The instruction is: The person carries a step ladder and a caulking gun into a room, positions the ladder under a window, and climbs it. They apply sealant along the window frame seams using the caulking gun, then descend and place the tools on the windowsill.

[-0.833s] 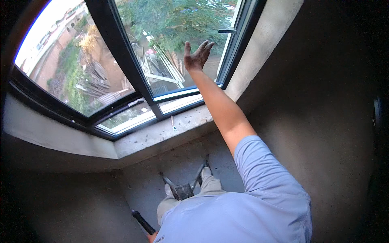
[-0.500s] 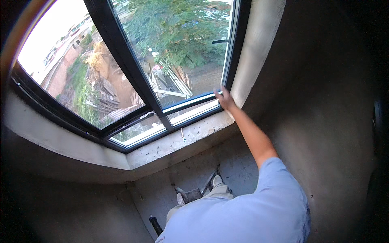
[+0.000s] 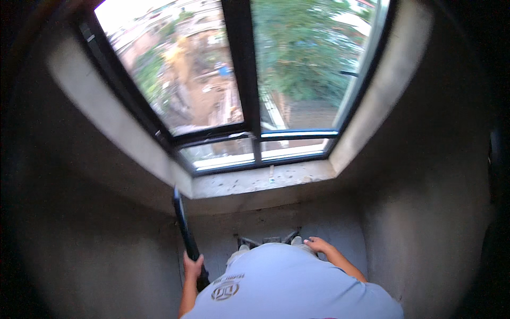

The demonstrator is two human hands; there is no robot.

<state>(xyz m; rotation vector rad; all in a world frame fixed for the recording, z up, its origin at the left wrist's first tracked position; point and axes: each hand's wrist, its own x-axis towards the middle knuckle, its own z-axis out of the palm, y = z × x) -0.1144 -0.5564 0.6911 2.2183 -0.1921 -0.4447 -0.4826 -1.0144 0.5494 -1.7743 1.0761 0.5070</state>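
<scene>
My left hand (image 3: 193,265) is closed around a long black tube-shaped tool (image 3: 186,226). The tool stands at a slant, its narrow upper end reaching the left corner of the window sill (image 3: 234,184); its lower part is hidden behind my hand and shirt. My right hand (image 3: 319,244) hangs low beside my right thigh, its fingers loosely apart, with nothing visible in them. Ahead of me is a black-framed window (image 3: 249,109) with two tall panes above and two low panes below.
A small pale stick-like piece (image 3: 271,174) and scattered specks lie on the sill. Below it, a dark metal stand (image 3: 271,240) is by my feet. Bare grey plaster walls (image 3: 419,196) enclose both sides. Trees and rubble show outside through the glass.
My right hand has come down from the window's lower right corner to my thigh. My left hand has come into view, holding the black tool up. The view has turned left.
</scene>
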